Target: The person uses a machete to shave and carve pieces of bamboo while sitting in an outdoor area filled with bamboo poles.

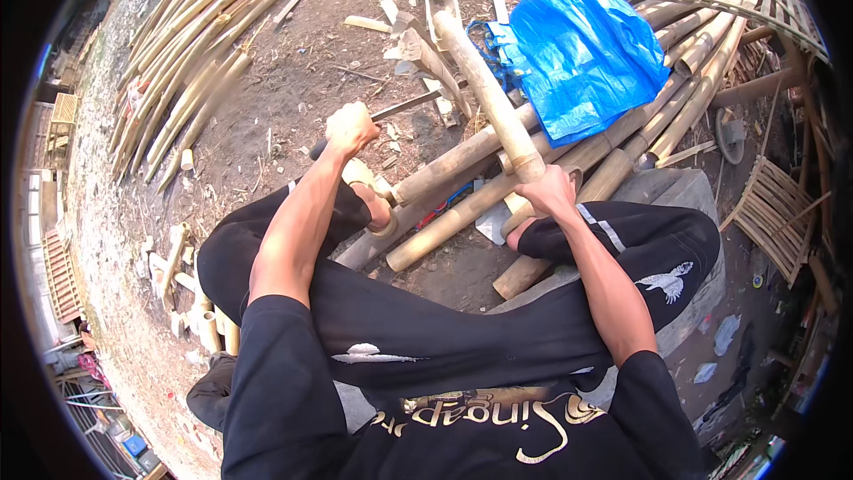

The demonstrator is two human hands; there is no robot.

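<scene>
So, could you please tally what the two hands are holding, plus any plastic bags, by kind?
Knife-like blade tool, in the left hand: 1
Bamboo pole, gripped by the right hand: 1
Blue plastic bag: 1
Total: 3
</scene>
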